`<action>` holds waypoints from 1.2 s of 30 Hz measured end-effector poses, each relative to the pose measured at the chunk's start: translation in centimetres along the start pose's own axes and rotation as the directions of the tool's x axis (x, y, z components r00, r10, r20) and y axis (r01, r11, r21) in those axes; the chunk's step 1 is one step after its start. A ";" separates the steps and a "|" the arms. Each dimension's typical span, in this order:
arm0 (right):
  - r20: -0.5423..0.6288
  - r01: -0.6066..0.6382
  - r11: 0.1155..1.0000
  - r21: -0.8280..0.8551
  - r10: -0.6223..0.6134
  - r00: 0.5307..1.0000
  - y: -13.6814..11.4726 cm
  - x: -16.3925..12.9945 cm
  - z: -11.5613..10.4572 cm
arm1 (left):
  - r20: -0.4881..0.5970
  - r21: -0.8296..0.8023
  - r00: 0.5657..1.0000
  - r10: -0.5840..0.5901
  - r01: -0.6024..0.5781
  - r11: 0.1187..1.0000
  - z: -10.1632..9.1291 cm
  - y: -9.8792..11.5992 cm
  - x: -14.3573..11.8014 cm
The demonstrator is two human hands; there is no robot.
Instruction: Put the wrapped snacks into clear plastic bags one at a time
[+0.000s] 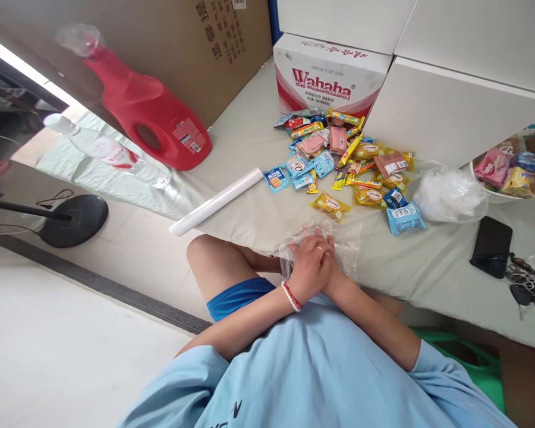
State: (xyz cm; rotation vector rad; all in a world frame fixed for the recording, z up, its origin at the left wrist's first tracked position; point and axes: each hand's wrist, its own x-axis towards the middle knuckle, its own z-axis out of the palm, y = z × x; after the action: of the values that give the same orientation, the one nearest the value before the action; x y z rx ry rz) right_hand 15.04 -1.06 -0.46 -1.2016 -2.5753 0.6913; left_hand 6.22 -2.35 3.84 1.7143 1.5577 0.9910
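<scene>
My left hand (pixel 308 261), with a ring and a red and white bead bracelet, lies over part of my right hand (pixel 333 272) at the table's front edge. Both rest flat on a clear plastic bag (pixel 348 252), fingers stretched forward; the overlap hides some of the right fingers. Just beyond my fingertips lies a yellow-wrapped snack (pixel 330 205). Behind it is a pile of small wrapped snacks (pixel 312 144) in blue, pink, brown and yellow. A light blue packet (pixel 405 219) sits right of the yellow one.
A white roll (pixel 216 202) lies left, near a clear bottle (pixel 111 151) and a red jug (pixel 154 113). Behind the snacks stands a Wahaha carton (pixel 332 77). To the right are bundled clear plastic (pixel 450 193), a bowl of snacks (pixel 508 195), a phone (pixel 491 246) and keys (pixel 526 282).
</scene>
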 end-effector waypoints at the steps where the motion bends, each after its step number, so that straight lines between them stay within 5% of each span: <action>1: -0.002 -0.038 0.999 -0.034 0.038 0.999 -0.1 0.1 0.0 | -0.044 0.017 0.999 -0.021 0.021 1.000 0.1 -1.1 -0.2; 4: 0.003 -0.094 0.989 -0.111 0.094 0.996 -0.3 0.4 -0.3 | -0.214 0.103 0.973 -0.081 0.105 0.989 -0.8 -4.2 0.1; 7: -0.001 -0.079 0.990 -0.116 0.080 0.997 -0.5 0.4 -0.6 | -0.253 0.215 0.957 -0.140 0.197 0.957 -1.9 -6.5 1.1; 15: 0.105 0.032 0.999 -0.021 -0.030 0.994 2.2 -5.6 -2.6 | -0.062 0.504 0.992 -0.106 0.123 0.855 -3.5 -7.8 1.8; 20: 0.113 0.040 0.958 0.285 -0.075 0.991 6.1 -8.4 -7.2 | 0.067 0.583 0.996 -0.054 0.005 0.812 -4.2 -8.3 1.1; 22: -0.038 -0.051 0.951 0.305 0.065 0.997 7.9 -6.6 -9.2 | 0.093 0.601 0.995 -0.043 -0.021 0.799 -4.3 -8.4 1.0; 24: -0.222 -0.133 0.960 0.245 0.189 0.956 9.6 -3.2 -10.4 | 0.101 0.611 0.994 -0.038 -0.031 0.791 -4.3 -8.4 0.9; 27: -0.345 -0.196 0.977 0.087 0.214 0.914 10.7 2.9 -10.7 | 0.104 0.623 0.994 -0.024 -0.046 0.781 -4.3 -8.4 0.9; 31: -0.180 -0.285 0.944 -0.167 0.254 0.950 8.9 8.3 -9.3 | 0.089 0.635 0.996 0.014 -0.068 0.769 -4.3 -8.6 0.8; 33: -0.098 -0.282 0.926 -0.253 0.265 0.959 7.7 9.0 -8.8 | 0.074 0.629 0.997 0.031 -0.071 0.774 -4.3 -8.8 0.9; 36: -0.130 -0.251 0.931 -0.266 0.223 0.966 8.0 8.6 -9.8 | 0.064 0.611 0.997 0.051 -0.080 0.788 -4.1 -9.0 1.0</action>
State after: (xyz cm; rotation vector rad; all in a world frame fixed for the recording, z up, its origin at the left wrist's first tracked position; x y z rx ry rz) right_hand 18.53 13.12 3.98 -1.6119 -2.5317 0.3012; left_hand -2.05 -0.50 -1.39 2.2142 1.9402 0.4775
